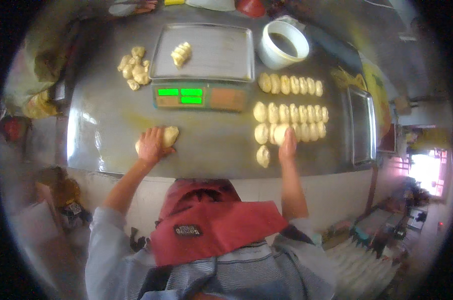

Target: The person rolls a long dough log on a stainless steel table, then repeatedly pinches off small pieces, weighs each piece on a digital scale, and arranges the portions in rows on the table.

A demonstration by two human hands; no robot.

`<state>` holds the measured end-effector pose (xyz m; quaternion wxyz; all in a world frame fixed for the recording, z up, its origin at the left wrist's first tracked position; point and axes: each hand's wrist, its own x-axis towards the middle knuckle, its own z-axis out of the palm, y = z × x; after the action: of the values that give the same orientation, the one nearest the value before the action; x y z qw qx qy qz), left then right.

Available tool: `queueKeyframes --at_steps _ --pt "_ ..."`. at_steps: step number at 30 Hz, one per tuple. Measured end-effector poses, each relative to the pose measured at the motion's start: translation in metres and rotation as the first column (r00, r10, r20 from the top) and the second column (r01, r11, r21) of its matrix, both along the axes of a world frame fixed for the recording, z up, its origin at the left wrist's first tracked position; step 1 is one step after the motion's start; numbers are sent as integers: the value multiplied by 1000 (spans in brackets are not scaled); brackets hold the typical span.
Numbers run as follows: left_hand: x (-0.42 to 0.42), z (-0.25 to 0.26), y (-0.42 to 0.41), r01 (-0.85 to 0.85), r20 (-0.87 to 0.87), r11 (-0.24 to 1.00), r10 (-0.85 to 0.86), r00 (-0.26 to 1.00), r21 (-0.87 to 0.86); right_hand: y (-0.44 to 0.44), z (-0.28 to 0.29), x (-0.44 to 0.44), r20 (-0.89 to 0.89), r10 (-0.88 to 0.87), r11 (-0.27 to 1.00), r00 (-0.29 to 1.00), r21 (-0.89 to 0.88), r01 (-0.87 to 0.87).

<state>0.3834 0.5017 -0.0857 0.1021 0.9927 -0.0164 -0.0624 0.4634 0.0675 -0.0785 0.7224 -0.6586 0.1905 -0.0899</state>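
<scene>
My left hand (152, 144) lies over a lump of dough (171, 136) on the metal table, fingers curled across it. My right hand (288, 145) is at the lower rows of dough pieces, its fingers against a pale, smooth dough piece (280, 134); whether that piece is lifted off the table cannot be told. Rows of dough pieces (294, 113) lie side by side at the right, with a single piece (263, 156) below them. Behind my hands stands a digital scale (226, 98) with lit green displays. Its metal tray (219, 52) holds a ridged dough piece (181, 54).
Loose dough lumps (134, 67) lie left of the scale. A white bucket (284, 45) with dark contents stands behind the rows. An empty-looking metal tray (362, 127) sits at the table's right edge. Another person's hand (147, 6) shows at the far edge.
</scene>
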Motion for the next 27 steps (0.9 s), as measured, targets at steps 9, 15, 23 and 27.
queueKeyframes --at_steps 9,15,23,27 --pt "20 0 -28 34 -43 999 -34 999 19 -15 -34 -63 -136 110 400 985 -901 -169" --pt "5 -20 -29 122 139 989 -110 984 -83 41 4 -45 84 202 248 976 -968 32" --pt "-8 3 -36 54 221 969 1 975 -239 263 -52 -31 -268 671 720 691 454 -524" --pt "-1 -19 -34 1 115 982 21 993 -191 285 -48 -36 -274 579 803 768 352 -480"
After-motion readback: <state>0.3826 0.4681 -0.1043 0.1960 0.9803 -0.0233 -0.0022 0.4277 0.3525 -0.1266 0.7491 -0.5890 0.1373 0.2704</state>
